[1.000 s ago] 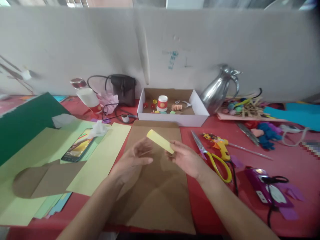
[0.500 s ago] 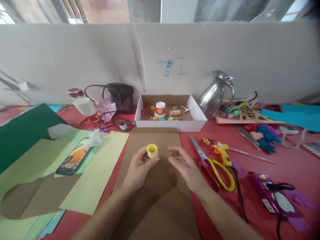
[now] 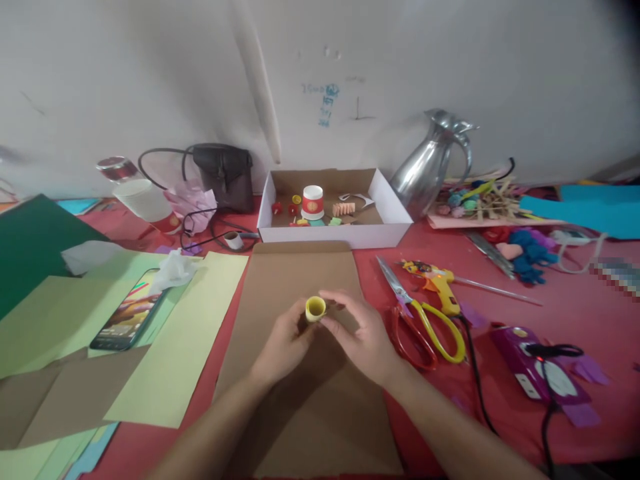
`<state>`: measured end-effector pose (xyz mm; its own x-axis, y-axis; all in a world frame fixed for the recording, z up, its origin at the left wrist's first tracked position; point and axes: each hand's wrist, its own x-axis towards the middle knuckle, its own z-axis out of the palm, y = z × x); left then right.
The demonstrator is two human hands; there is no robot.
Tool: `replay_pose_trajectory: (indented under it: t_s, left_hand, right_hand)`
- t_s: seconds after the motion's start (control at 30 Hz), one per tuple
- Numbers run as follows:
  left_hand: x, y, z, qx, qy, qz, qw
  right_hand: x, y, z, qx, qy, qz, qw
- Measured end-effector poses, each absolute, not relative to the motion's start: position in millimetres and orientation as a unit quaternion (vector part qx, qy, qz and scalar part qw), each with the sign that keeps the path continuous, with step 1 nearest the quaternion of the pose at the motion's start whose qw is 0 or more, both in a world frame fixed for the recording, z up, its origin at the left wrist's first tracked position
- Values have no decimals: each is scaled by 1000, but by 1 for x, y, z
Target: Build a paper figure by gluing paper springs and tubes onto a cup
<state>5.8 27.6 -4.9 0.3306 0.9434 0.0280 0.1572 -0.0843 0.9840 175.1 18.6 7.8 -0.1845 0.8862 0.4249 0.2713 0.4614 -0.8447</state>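
Note:
Both hands meet over a brown paper sheet (image 3: 300,267) on the red table. My left hand (image 3: 283,343) and my right hand (image 3: 360,333) pinch a small yellow paper roll (image 3: 315,309) between their fingertips. The roll is curled into a short ring with its open end facing up. Fingers of both hands are closed round it.
A white box (image 3: 395,227) with small craft bits stands behind the brown sheet. Scissors (image 3: 420,313) and a yellow glue gun (image 3: 437,285) lie to the right, with a purple device (image 3: 540,373) beyond. A phone (image 3: 125,320) rests on light green sheets (image 3: 175,347) at left. A metal jug (image 3: 430,170) stands at the back.
The flat yellow strip became a curled ring, first held by my left hand alone. Now my right hand has joined and both pinch it.

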Motion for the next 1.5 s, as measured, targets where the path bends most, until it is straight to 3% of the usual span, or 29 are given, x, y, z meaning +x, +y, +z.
replay_pose_trajectory:
  t_s: [0.37, 0.53, 0.73, 1.0, 1.2, 1.5]
  left_hand:
    - [1, 25, 4, 684, 447, 333, 471]
    - [-11, 29, 17, 728, 424, 286, 457]
    - [-21, 35, 18, 735, 410, 245, 482]
    - [-27, 37, 16, 505, 463, 385, 618]
    - [-22, 41, 11, 390, 468, 487, 626]
    - [-24, 40, 0, 444, 505, 465, 575]
  right_hand:
    - [179, 19, 20, -406, -727, 285, 475]
    - [182, 20, 20, -431, -654, 335, 524]
    - [186, 22, 18, -435, -666, 387, 466]
    - [191, 33, 4, -494, -440, 507, 553]
    - [187, 34, 5, -493, -387, 546, 556]
    - [188, 36, 6, -494, -366, 567, 548]
